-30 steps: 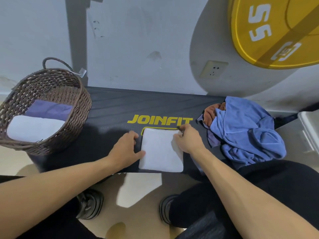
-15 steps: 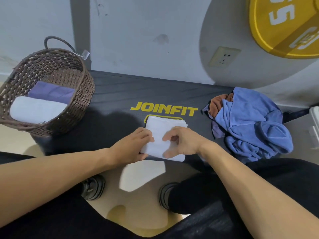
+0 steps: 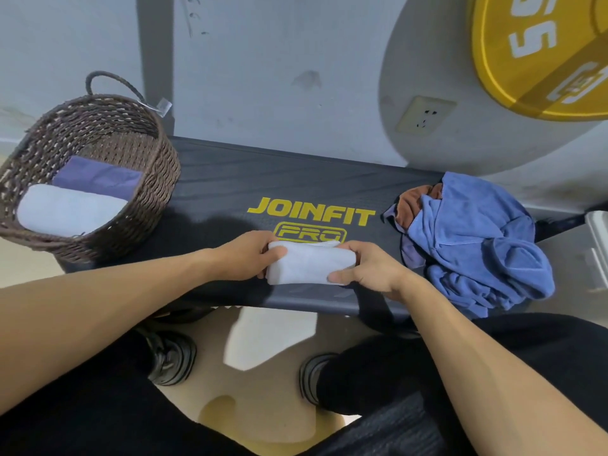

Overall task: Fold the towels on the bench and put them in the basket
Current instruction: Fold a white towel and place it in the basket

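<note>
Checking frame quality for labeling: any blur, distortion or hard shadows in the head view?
Head view: wide-angle bending curves the bench edge and wall lines; hard shadow of the yellow plate on the wall, arm shadows on the bench; slight softness on the white towel between left hand and right hand; no glare.

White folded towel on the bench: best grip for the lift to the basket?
Grip the white folded towel by its two short ends, hands coming from left and right. It's a wide, thick bundle; pinching both ends keeps the layers together.

woven wicker basket (image 3: 154,179), soft cloth towel (image 3: 307,266)
</note>
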A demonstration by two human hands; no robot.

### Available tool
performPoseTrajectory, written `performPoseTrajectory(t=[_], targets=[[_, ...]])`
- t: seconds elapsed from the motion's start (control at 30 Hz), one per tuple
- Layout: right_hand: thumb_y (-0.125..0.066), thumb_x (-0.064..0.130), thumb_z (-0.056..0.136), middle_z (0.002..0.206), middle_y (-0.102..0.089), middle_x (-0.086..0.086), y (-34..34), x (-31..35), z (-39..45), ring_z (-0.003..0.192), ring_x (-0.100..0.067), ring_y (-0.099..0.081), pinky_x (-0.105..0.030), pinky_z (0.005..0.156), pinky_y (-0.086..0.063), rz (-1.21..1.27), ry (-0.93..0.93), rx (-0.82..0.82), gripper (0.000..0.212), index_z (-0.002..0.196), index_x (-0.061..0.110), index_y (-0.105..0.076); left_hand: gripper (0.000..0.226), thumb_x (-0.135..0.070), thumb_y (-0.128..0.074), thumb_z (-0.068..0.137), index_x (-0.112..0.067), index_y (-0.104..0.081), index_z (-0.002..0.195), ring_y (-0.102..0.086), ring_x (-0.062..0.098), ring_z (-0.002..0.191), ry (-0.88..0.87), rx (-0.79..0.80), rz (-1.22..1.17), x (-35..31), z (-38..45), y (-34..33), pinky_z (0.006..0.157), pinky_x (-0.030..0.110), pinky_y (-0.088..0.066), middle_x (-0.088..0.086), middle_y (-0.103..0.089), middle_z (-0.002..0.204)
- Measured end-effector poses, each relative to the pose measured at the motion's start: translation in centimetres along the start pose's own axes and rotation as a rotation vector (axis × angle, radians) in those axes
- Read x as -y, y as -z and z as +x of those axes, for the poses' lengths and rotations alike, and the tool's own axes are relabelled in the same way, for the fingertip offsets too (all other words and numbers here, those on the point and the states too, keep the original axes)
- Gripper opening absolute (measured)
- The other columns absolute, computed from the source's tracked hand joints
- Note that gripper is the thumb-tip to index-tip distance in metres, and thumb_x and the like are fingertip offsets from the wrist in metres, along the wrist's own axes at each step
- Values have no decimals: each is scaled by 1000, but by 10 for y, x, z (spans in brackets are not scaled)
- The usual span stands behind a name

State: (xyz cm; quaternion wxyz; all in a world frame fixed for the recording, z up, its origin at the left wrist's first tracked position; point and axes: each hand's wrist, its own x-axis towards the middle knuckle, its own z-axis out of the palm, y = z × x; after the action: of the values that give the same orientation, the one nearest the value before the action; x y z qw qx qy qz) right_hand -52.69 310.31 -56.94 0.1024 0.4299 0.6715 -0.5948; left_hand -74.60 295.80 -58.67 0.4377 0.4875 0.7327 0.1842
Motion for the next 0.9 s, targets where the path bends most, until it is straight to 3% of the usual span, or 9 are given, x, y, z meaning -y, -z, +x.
performPoseTrajectory(t=[0.07, 0.2, 0.3, 0.43, 0.6, 0.67, 0.73, 0.8, 0.9], targets=[[-79, 1, 80, 105, -70, -10, -1, -4, 4, 93, -25, -67, -45, 89, -56, 112, -2, -21, 34, 110, 7, -64, 34, -38, -42, 103, -9, -54, 91, -56, 10, 55, 48, -23, 1, -1, 3, 3, 58, 27, -41, -2, -61, 66], [-74, 22, 88, 112, -73, -7, -9, -9, 10, 102, -24, -69, -40, 91, -57, 126, 49, -165, 34, 118, 8, -64, 33, -43, -41, 102, -16, -49, 85, -56, 17, 75, 81, -99, -10, -1, 5, -1, 61, 25, -37, -4, -59, 80], [-68, 35, 92, 111, -72, -1, -13, -12, 12, 101, -20, -69, -40, 92, -55, 47, 56, -201, 35, 118, 13, -63, 36, -56, -62, 87, -23, -50, 97, -60, 10, 79, 76, -53, -33, 0, 1, -5, 61, 24, -41, -8, -63, 89], [-62, 44, 94, 109, -70, 1, -18, -14, 16, 97, -18, -66, -37, 87, -54, -70, 70, -277, 32, 113, 18, -60, 52, -51, -80, 72, -23, -50, 104, -59, 10, 81, 0, -30, 116, -3, 1, -7, 60, 25, -43, -11, -61, 91], [-53, 54, 95, 103, -62, 3, -31, -17, 19, 94, -19, -59, -34, 74, -44, -105, 17, -394, 33, 105, 22, -51, 31, -41, -66, 90, -16, -50, 97, -57, 19, 81, 85, -106, 99, -3, 4, -11, 60, 28, -39, 0, -59, 93], [-54, 55, 93, 98, -62, 4, -35, -16, 19, 89, -17, -59, -31, 66, -41, -74, -15, -458, 36, 103, 20, -52, 30, -40, -61, 94, -14, -50, 103, -59, 21, 84, 150, -119, 56, -3, 7, -11, 60, 29, -40, 2, -60, 97], [-62, 55, 89, 95, -63, 5, -35, -15, 21, 88, -17, -60, -30, 66, -43, -15, -47, -530, 39, 101, 19, -54, 30, -40, -57, 96, -13, -50, 107, -62, 22, 83, 212, -149, -15, -4, 10, -14, 62, 31, -43, 5, -62, 97], [-70, 55, 83, 96, -66, 4, -34, -14, 22, 91, -17, -63, -33, 74, -49, 36, -79, -588, 44, 100, 17, -57, 31, -42, -53, 98, -12, -49, 106, -63, 20, 78, 246, -184, -64, -4, 12, -17, 63, 32, -44, 6, -65, 91], [-73, 56, 79, 96, -66, 3, -33, -14, 22, 91, -18, -62, -34, 76, -50, -2, -77, -626, 48, 100, 16, -58, 32, -46, -48, 99, -14, -49, 102, -63, 13, 59, 293, -197, -66, -4, 12, -17, 55, 29, -44, 4, -69, 64]])
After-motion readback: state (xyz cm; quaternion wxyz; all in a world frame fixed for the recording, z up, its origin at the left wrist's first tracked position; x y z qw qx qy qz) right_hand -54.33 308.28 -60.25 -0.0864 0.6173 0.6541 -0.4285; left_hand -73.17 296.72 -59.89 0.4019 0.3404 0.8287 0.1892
